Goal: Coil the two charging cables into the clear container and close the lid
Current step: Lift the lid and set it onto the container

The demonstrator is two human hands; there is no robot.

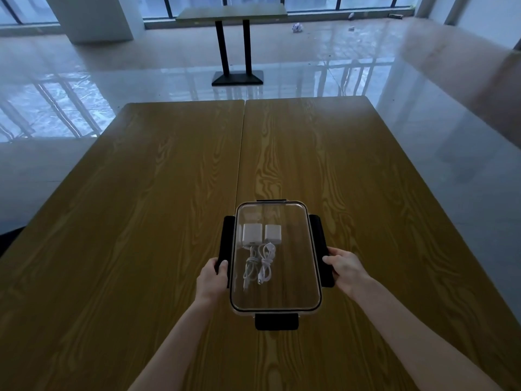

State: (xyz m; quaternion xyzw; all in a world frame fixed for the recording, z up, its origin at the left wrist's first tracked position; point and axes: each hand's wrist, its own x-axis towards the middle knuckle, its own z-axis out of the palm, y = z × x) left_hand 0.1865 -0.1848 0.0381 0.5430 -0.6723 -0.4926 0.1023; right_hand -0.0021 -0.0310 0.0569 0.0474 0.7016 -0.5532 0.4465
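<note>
A clear rectangular container (293,303) stands near the table's front edge with its clear lid (284,218) lying on top. Through the lid I see two white chargers side by side, their two white cables (259,266) bundled below them. Black latch flaps stick out on all four sides. My left hand (212,277) grips the left latch (227,235), thumb on top by the lid's edge. My right hand (345,268) grips the right latch (318,232) the same way.
The container rests on a wooden table (169,221) made of two boards joined down the middle. Beyond it lies a glossy floor with another table (234,12) on a black pedestal by the windows.
</note>
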